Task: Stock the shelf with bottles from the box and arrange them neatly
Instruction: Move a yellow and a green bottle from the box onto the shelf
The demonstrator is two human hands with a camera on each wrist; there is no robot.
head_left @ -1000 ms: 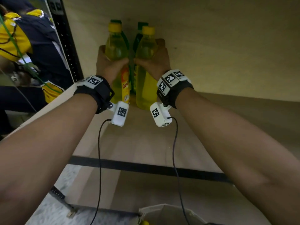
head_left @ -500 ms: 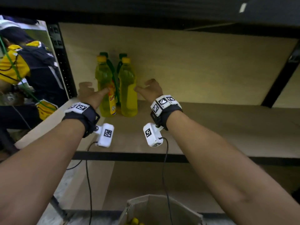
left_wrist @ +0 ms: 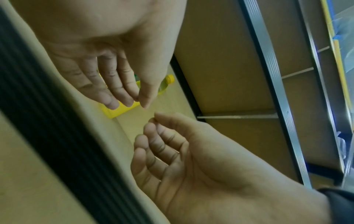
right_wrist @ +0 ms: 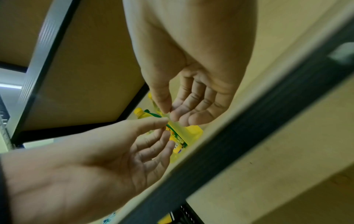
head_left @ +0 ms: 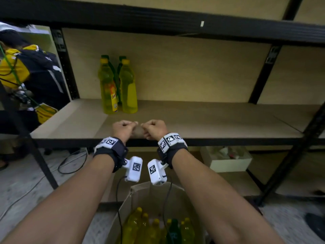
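Observation:
Two yellow bottles [head_left: 106, 88] [head_left: 129, 90] stand upright side by side at the back left of the shelf [head_left: 211, 120], with two green-capped bottles [head_left: 115, 74] right behind them. My left hand [head_left: 124, 127] and right hand [head_left: 155, 127] hover close together over the shelf's front edge, well short of the bottles. Both are empty, fingers loosely curled. The left wrist view shows my left hand [left_wrist: 118, 84] relaxed, the right hand [left_wrist: 168, 148] below it, and a yellow bottle [left_wrist: 118, 111] beyond. The right wrist view shows my right hand [right_wrist: 191, 103] likewise. Below, the cardboard box [head_left: 139, 191] holds several bottles [head_left: 146, 228].
A black rail [head_left: 228, 141] fronts the shelf, and black uprights [head_left: 263, 74] stand at the back. A white box [head_left: 226, 161] sits on the lower shelf at right. Another person [head_left: 26, 76] crouches at far left. Cables [head_left: 70, 161] lie on the floor.
Both hands let go of the two yellow bottles and drew back to the shelf's front edge. The bottles stay upright. The view pulled back and the box came into sight.

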